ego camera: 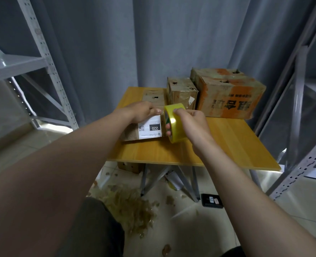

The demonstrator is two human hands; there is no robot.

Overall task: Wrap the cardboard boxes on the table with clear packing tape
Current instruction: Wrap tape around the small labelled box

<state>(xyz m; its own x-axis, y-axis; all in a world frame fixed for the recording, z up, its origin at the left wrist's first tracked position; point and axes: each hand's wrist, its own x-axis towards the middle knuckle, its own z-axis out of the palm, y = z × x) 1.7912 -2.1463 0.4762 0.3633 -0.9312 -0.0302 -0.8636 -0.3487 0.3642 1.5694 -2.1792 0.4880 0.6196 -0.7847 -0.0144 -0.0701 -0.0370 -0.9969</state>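
Far left: grey metal shelving (42,52), with grey curtain behind.

Left hand (142,111) lies palm down on top of the labelled box (144,130), a small cardboard carton with a white sticker reading "220", sitting at the near-left part of the wooden table (227,145). The fingers are bent, with their tips at the box's right top edge, just beside the roll. Cannot tell whether they pinch a tape end or only press down.

Tape roll (174,125), yellowish and standing on edge, is touching or nearly touching the box's right end. Right hand (192,123) grips it: fingers (179,110) curl over the top of the rim, and one digit shows through the core on the side facing the box.

Behind the hands, at the back of the table: a flat carton (151,96), then a small upright carton (181,91), then a large carton with orange print (227,95), all close together.

On the floor under the table are a heap of crumpled tape scraps (131,206) and a dark flat device (212,200).

Far right: more shelving (301,127).
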